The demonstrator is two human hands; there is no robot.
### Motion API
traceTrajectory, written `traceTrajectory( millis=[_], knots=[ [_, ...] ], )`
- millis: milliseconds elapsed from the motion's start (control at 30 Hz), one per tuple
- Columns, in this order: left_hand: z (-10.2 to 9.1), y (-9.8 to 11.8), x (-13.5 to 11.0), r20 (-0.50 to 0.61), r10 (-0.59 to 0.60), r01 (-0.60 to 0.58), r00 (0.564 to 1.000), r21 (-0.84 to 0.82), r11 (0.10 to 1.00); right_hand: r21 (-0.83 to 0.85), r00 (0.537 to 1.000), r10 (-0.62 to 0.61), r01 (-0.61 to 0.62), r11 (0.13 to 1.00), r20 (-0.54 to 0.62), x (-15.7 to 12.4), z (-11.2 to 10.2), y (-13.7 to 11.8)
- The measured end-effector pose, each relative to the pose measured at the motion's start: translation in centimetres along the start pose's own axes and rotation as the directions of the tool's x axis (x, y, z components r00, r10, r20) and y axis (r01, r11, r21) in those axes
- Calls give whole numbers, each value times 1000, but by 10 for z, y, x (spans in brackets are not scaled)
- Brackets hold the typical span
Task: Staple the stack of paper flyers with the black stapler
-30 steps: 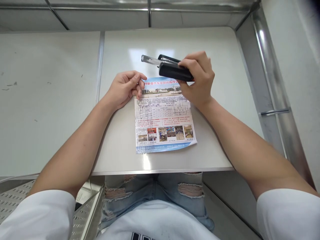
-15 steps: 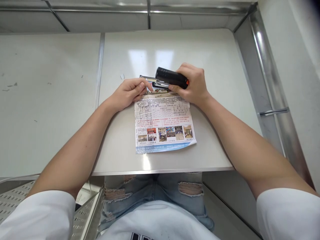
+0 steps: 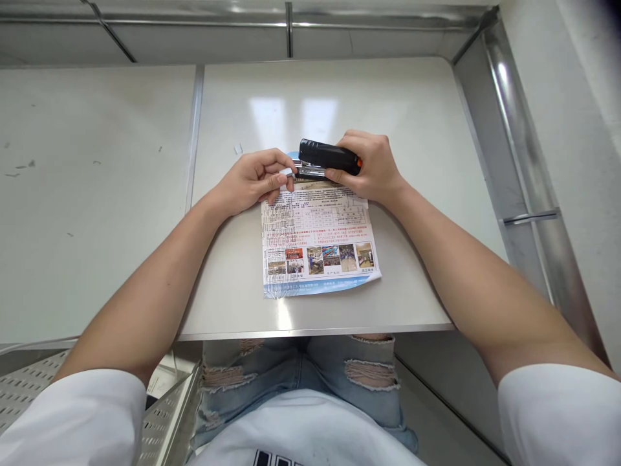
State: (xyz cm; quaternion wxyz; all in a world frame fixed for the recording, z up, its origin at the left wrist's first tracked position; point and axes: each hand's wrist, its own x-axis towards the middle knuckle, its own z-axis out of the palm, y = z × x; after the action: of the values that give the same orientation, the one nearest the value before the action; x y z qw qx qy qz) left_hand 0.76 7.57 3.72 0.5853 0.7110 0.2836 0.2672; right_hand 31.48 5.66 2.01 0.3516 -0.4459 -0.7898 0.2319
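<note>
My right hand (image 3: 371, 162) is wrapped around a black stapler (image 3: 327, 154) with an orange part near its rear end. The stapler's top cover is lifted away from its metal tray. Close to the stapler's front end, my left hand (image 3: 257, 176) pinches a short, pale silvery strip of staples (image 3: 286, 173) between thumb and fingers. Beneath both hands lies a printed leaflet (image 3: 334, 220) with photos and text, and rows of staples run down its left side. Its lower right corner curls up slightly. The stapler and fingers cover part of its top edge.
The white table (image 3: 388, 97) has a seam strip (image 3: 195, 110) left of the leaflet. Small loose bits (image 3: 237, 149) lie beyond my left hand, with several more scraps (image 3: 22, 166) at far left. A metal-railed partition (image 3: 339, 26) borders the back and right side.
The strip of staples now shows in my left fingers, which have shifted a little. The stapler has lowered and moved slightly left, and its extended metal part shows less.
</note>
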Motion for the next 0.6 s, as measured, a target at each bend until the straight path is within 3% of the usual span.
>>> traceTrajectory(
  millis=[400, 600],
  knots=[
    [-1, -2, 1, 5, 147, -145, 989, 171, 974, -207, 996, -89, 84, 975, -16, 1, 3, 1],
    [-2, -2, 1, 5, 156, -154, 988, 171, 973, -377, 969, -247, 223, 899, -16, -10, 3, -24]
  ],
)
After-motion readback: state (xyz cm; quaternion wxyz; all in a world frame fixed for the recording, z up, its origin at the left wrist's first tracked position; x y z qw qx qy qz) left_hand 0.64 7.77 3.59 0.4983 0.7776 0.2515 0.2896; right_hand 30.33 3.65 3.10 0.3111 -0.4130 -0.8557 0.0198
